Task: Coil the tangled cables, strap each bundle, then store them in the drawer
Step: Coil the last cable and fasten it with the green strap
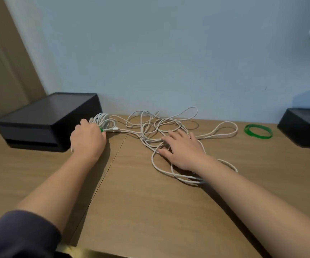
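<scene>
Left hand (88, 139) gripped green-strapped white cable coil (103, 121) just beside black plastic drawer box (44, 116). Right hand (182, 149) lay flat, released, on tangled white cable (161, 125) right of box. Risk: loose loops snagging coil if lifted.

left hand (87, 140) fingertips out of sight

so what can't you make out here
Head view: strap on the coil, mostly hidden by the left hand; fastened or not, unclear.
Tangle: cable count unclear; the right hand covers part.
Right box: cut off by the frame edge.
Drawer front: too dark to tell open or shut.
</scene>
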Motion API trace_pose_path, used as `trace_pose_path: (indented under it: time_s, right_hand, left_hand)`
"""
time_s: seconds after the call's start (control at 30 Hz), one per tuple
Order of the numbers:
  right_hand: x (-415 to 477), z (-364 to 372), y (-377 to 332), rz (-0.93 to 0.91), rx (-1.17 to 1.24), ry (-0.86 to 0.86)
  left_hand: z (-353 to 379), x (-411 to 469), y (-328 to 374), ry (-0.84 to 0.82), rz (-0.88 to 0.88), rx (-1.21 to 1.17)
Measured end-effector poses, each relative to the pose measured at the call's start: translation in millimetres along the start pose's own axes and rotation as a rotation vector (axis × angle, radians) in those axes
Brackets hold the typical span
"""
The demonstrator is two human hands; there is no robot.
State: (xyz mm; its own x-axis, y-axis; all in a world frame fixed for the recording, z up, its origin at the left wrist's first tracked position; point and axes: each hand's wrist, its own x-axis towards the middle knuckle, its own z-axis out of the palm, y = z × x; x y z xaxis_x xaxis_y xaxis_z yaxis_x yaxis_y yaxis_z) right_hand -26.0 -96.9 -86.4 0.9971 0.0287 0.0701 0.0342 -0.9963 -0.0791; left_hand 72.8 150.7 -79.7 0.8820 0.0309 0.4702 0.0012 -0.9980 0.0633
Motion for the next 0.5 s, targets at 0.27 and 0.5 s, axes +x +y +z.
trace_pose_path:
  time_s: [0.27,0.5]
  right_hand:
    - [2,8,13,0.113,0.023,0.025]
    - [-10,10,45,0.275,-0.006,0.070]
  left_hand:
    - [21,22,1,-0.029,-0.028,0.109]
    - [21,29,21,-0.160,-0.068,0.268]
